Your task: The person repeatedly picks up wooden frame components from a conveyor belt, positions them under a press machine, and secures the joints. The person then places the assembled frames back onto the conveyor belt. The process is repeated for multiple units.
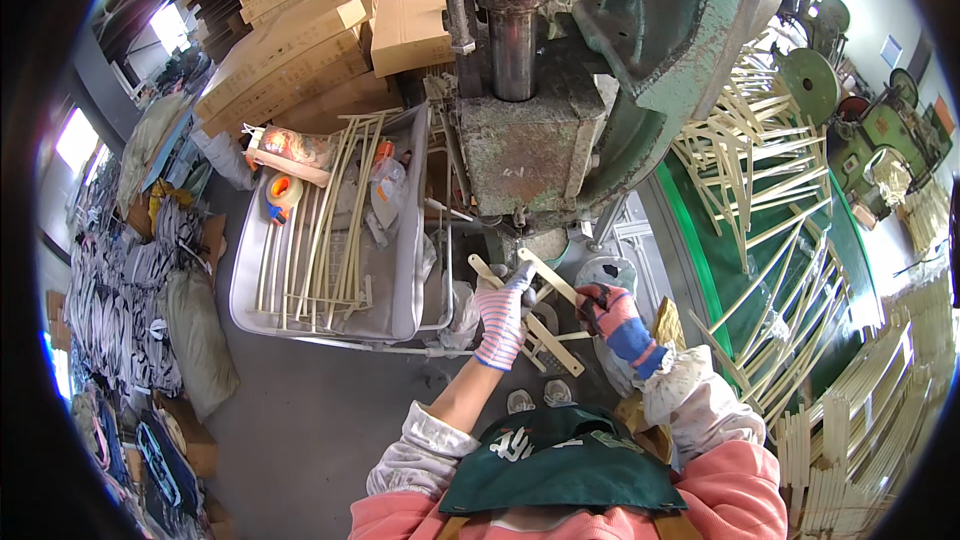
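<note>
My left hand point(503, 318), in a striped glove, closes around a flat cream strip with a hole near its end. More flat strips point(553, 344) fan out below and beside its fingers. My right hand point(618, 320), in a pink and blue glove with dark fingertips, grips the lower end of another flat cream strip point(548, 276). That strip slants up to the left, and its holed end lies by my left fingers. Just beyond both hands stands a worn press point(520, 155); its small working area under the block is partly hidden.
A grey bin point(410, 285) at left holds long thin strips, a tape roll point(284, 190) and plastic bags. On the right, a green table point(845, 270) bears heaped strips. Cardboard boxes point(290, 60) are stacked behind. Grey bundles point(120, 290) line the far left; more strips stand lower right.
</note>
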{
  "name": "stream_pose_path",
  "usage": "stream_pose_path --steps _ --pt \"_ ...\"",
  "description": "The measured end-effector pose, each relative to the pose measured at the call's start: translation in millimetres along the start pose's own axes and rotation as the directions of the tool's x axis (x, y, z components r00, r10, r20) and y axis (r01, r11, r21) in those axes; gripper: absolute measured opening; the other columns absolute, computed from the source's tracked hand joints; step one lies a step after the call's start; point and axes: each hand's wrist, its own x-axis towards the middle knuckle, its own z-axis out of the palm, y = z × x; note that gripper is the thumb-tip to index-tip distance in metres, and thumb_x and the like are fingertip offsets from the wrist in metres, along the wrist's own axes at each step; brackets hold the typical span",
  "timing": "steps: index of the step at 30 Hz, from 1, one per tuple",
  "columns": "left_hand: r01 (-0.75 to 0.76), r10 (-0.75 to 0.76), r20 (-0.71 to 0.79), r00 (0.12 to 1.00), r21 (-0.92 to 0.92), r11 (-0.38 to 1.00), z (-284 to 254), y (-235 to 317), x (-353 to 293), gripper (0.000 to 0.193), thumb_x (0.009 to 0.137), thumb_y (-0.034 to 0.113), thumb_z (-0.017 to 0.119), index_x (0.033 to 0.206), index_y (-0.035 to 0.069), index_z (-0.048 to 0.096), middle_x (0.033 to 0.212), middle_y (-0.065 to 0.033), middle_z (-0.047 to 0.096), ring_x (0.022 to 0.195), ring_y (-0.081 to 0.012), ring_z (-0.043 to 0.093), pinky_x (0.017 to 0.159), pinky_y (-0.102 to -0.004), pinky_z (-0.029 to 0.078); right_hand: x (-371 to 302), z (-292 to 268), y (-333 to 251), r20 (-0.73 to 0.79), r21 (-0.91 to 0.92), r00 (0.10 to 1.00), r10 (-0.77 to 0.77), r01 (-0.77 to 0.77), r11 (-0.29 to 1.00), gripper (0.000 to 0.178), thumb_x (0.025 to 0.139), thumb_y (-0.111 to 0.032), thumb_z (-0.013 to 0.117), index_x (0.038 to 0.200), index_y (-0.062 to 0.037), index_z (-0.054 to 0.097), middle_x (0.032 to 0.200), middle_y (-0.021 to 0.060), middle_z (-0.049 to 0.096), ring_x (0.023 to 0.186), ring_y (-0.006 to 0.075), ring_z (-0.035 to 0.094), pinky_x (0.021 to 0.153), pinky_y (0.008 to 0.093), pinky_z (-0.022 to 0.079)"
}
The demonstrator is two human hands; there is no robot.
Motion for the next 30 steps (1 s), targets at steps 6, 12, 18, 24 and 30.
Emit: stream_pose_path --steps 6,12,18,24,30 --pt "-0.087 0.09 0.068 0.994 -0.045 0.995 3.4 1.9 20.8 0.026 0.072 0.002 0.072 0.081 0.007 0.048 0.059 -0.003 0.055 0.042 -0.0092 0.047 0.036 -0.0226 0.034 15.2 10.9 7.6 0.094 0.122 0.996 0.011 -0.023 0.992 0.017 0.089 -0.007 0.052 0.102 0.0011 0.06 0.064 0.0011 0.056 0.049 0.0084 0.049 0.044 0.0235 0.039" --pt "-0.097 0.097 -0.001 0.995 -0.005 0.995 2.4 7.4 20.6 0.031 0.075 -0.001 0.068 0.087 0.009 0.041 0.062 -0.0061 0.056 0.04 -0.0112 0.048 0.034 -0.0232 0.034 36.3 -12.9 -13.0 0.478 0.089 0.878 0.018 -0.069 0.994 0.024 0.089 -0.012 0.055 0.106 0.0049 0.057 0.077 0.0093 0.065 0.067 0.017 0.065 0.06 0.0291 0.055" --pt "-0.179 0.186 0.159 0.97 -0.061 0.982 6.9 19.1 20.4 0.025 0.079 -0.003 0.064 0.082 0.011 0.043 0.063 -0.0015 0.053 0.044 -0.0089 0.048 0.038 -0.0202 0.036 36.0 -18.3 -26.6 0.542 0.1 0.84 0.022 -0.091 0.991 0.024 0.088 -0.012 0.057 0.105 0.005 0.056 0.082 0.0087 0.064 0.071 0.0191 0.066 0.063 0.0298 0.056" --pt "-0.071 0.062 0.106 0.992 0.081 0.994 13.9 24.6 20.8 0.017 0.079 0.003 0.066 0.087 0.009 0.052 0.065 0.0007 0.054 0.042 -0.0052 0.046 0.035 -0.0186 0.032 71.1 -35.4 -20.2 0.613 -0.259 0.781 0.119 0.056 0.964 0.022 0.084 -0.003 0.057 0.105 0.0045 0.057 0.085 0.0062 0.064 0.071 0.0173 0.065 0.063 0.0298 0.056" --pt "-0.074 0.066 0.146 0.987 0.05 0.996 16.8 24.8 18.7 0.016 0.078 0.002 0.065 0.087 0.005 0.053 0.062 -0.0017 0.057 0.041 -0.0054 0.046 0.034 -0.0186 0.029 150.0 -12.7 10.0 0.301 -0.363 0.9 -0.315 0.413 0.835 0.022 0.082 0.001 0.054 0.102 0.0013 0.061 0.088 0.0062 0.066 0.08 0.0138 0.062 0.072 0.0286 0.051"
